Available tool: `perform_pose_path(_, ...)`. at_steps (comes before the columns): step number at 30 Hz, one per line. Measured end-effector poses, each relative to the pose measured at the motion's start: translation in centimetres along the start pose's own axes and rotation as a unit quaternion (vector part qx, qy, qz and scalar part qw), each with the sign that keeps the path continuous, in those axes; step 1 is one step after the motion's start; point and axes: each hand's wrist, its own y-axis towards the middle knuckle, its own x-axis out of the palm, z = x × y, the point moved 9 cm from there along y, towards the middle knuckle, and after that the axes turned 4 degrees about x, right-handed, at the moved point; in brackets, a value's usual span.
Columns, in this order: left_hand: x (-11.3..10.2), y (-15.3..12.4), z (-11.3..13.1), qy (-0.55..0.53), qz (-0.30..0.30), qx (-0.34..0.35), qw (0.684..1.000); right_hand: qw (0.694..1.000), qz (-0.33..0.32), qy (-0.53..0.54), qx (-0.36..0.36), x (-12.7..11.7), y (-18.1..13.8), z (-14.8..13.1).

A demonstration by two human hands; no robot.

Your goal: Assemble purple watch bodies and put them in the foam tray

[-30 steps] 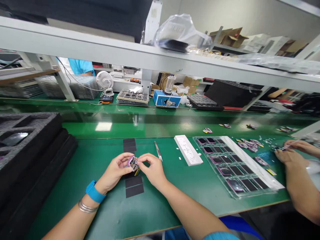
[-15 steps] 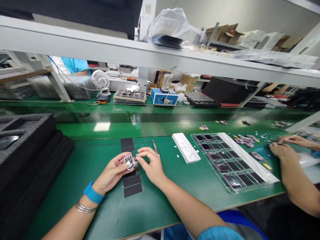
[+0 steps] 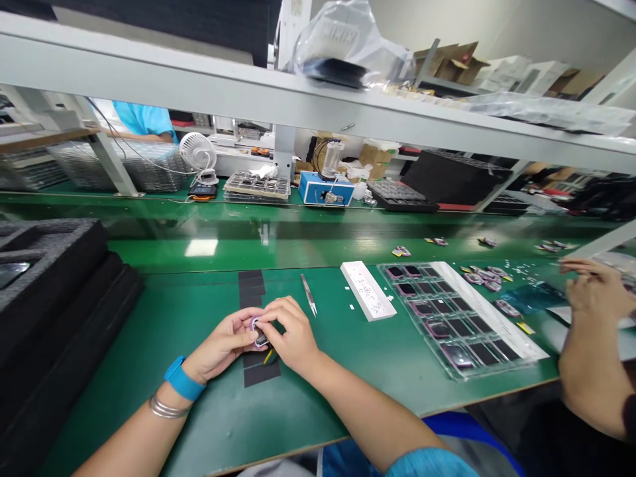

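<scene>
My left hand (image 3: 233, 339) is closed round the edges of a small purple-framed watch case (image 3: 260, 339), its inside partly visible. My right hand (image 3: 294, 336) bends over the same case, thumb and fingers pinched on its near right edge and covering part of it. Below the fingers a small yellow tab (image 3: 269, 356) sticks out. Black rectangular sheets (image 3: 262, 375) lie in a column on the green bench under my hands. Tweezers (image 3: 309, 295) rest just beyond my right hand.
A white block (image 3: 368, 291) with tiny pieces on it stands right of the tweezers. Beyond it is a clear tray (image 3: 437, 318) of watch parts. A co-worker's hands (image 3: 593, 288) are at the far right, near several loose cases. Black foam (image 3: 64, 318) is stacked at left.
My right hand has come left and down onto the watch case, which has tilted, and a yellow tab now shows beneath. The co-worker's hands have lifted away from the blue film.
</scene>
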Motion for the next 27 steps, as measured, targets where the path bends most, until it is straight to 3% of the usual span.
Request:
perform_pose_path(3, -0.3, 0.0, 0.8, -0.011, 0.013, 0.028, 0.999, 0.978, -0.031, 0.16, 0.128, 0.7, 0.0, 2.9)
perform_pose_path(6, -1.3, 0.0, 1.8, -0.012, 0.035, 0.06, 0.998, 0.876, -0.161, 0.333, 0.309, 3.8, -1.4, 5.7)
perform_pose_path(8, -2.1, 0.0, 2.4, -0.013, 0.054, 0.075, 0.996, 0.806, -0.236, 0.37, 0.397, 5.3, -2.9, 6.6)
perform_pose_path(10, -2.8, 0.0, 2.8, -0.018, 0.071, 0.085, 0.994, 0.783, -0.238, 0.379, 0.432, 5.3, -3.3, 7.2)
perform_pose_path(13, -3.2, 0.1, 3.0, -0.015, 0.081, 0.081, 0.993, 0.82, -0.142, 0.376, 0.408, 3.5, -2.0, 7.7)
perform_pose_path(17, -2.9, 0.3, 2.0, 0.009, 0.072, 0.036, 0.997, 0.897, -0.051, 0.325, 0.294, 1.0, -0.3, 6.6)
perform_pose_path(21, -1.9, 0.3, 0.8, 0.029, 0.039, -0.013, 0.999, 0.963, -0.055, 0.206, 0.165, 0.2, 0.4, 4.3)
perform_pose_path(27, -1.5, 0.5, -0.7, 0.065, 0.046, -0.046, 0.996, 0.992, -0.065, 0.055, 0.09, 0.3, 0.3, 2.7)
